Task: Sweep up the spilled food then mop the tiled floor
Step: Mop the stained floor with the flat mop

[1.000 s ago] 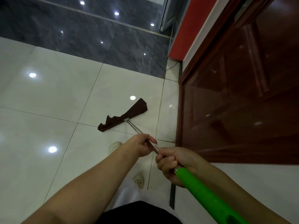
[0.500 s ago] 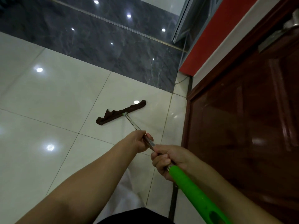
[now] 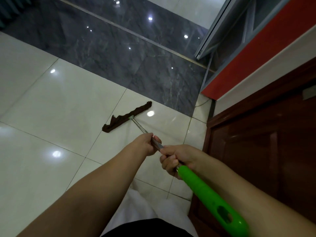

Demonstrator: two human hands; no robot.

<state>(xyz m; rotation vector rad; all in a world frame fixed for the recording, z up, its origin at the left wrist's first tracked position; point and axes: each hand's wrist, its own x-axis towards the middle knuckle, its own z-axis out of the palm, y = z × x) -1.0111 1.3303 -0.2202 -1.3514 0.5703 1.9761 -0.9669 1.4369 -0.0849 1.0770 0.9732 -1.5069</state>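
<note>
Head camera, looking down: a person grips a mop with both hands on a glossy white tiled floor [image 3: 51, 103]. Left hand [image 3: 147, 144] is curled round the bare metal pole [image 3: 139, 126], fingers wrapped under it. Right hand [image 3: 177, 159] sits just behind the left, nearer the body, fingers and thumb closed round the pole where the metal meets the green handle [image 3: 210, 197]. That handle runs back from the right hand toward the lower right of the view. Ahead of the left hand the pole slopes down to the brown mop head [image 3: 126, 118], which lies flat on a white tile, its cloth rumpled at the left end. Beyond the mop head runs a band of dark marbled tile [image 3: 106, 48]. To the right of the right hand stands a dark red wooden door [image 3: 266, 151].
</note>
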